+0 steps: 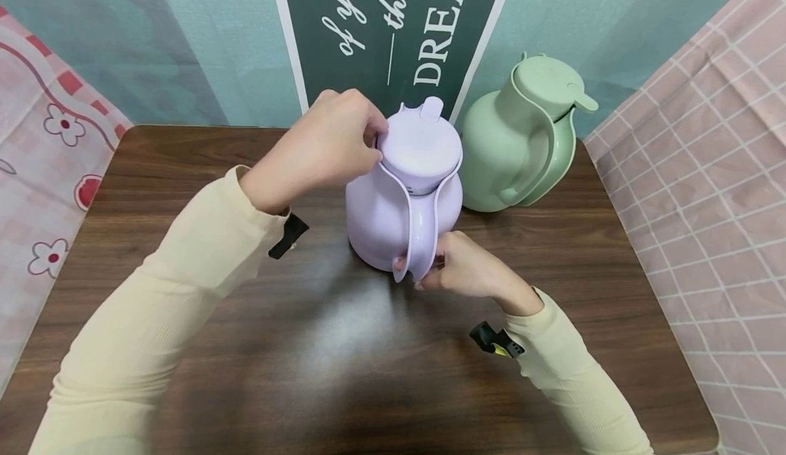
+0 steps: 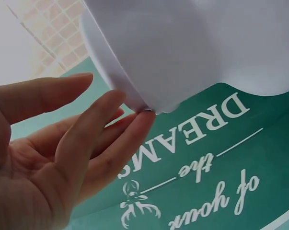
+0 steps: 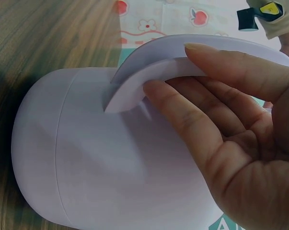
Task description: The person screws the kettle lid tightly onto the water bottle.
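A lilac thermos jug (image 1: 377, 213) stands upright on the wooden table, its handle (image 1: 423, 226) facing me. My left hand (image 1: 340, 138) reaches over its left side and touches the edge of the lid (image 1: 422, 142) with the fingertips. The left wrist view shows those fingers fairly straight at the rim, with the thumb (image 2: 53, 93) held apart. Low on the handle, my right hand (image 1: 467, 269) grips from the right. In the right wrist view its fingers (image 3: 182, 117) pass inside the handle loop while the thumb lies on the outside.
A pale green thermos jug (image 1: 491, 148) of similar shape stands right behind the lilac one. At the back hangs a dark green lettered panel (image 1: 381, 39) on a teal cloth. Pink checked cloth (image 1: 718, 168) borders the brown table (image 1: 344, 373) on the right, flowered cloth (image 1: 55, 189) on the left.
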{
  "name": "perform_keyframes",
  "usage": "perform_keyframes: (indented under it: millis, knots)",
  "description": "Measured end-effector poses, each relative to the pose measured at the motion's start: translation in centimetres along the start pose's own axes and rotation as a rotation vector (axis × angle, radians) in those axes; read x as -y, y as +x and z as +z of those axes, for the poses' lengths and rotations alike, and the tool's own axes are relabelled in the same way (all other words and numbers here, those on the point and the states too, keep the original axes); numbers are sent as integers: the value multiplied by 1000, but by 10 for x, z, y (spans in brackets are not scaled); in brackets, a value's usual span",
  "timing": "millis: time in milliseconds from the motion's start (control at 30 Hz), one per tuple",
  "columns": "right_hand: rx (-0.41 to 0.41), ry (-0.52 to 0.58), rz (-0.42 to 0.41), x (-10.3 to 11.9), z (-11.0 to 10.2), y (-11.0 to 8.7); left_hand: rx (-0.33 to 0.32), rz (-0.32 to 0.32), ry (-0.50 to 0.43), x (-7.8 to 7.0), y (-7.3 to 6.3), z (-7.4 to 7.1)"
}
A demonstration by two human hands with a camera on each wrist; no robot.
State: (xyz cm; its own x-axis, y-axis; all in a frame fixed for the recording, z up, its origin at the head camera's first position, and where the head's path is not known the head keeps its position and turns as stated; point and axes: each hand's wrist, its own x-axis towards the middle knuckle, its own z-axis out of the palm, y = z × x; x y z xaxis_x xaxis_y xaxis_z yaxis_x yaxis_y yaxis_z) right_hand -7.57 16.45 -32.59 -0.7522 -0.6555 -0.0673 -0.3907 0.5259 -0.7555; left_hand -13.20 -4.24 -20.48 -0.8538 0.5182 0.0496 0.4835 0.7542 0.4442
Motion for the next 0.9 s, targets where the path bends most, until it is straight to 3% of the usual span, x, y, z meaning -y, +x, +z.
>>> perform_keyframes:
  millis: [200, 533, 900]
  knots:
    - [6, 7, -30, -2, 1, 0, -33, 23, 12, -3, -6, 4]
    - [10, 27, -10, 0, 1, 0, -50, 43, 13, -2, -2, 6]
    - [10, -3, -4, 0, 0, -1, -9, 29, -4, -1, 5, 3]
